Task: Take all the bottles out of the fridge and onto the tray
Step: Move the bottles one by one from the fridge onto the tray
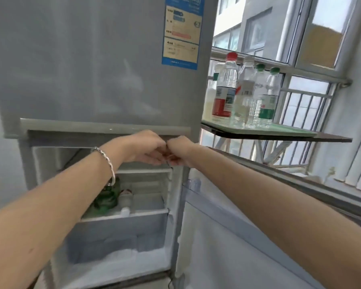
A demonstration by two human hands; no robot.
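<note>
The fridge's (92, 69) lower compartment stands open. On its shelf lies a green bottle (106, 198), partly hidden behind my left wrist, with a small pale bottle (125, 202) beside it. My left hand (146, 148) and my right hand (180, 151) meet, fingers curled and touching, in front of the compartment's upper right corner; I see nothing held in either. To the right, a light green tray (290, 131) carries several bottles, among them a red-capped bottle (226, 88) and a green-capped bottle (267, 101).
The tray rests on a dark shelf board (332, 139) by the barred window. The open fridge door (227, 236) swings out to the right under my right arm. A frosted drawer (117, 232) sits below the fridge shelf.
</note>
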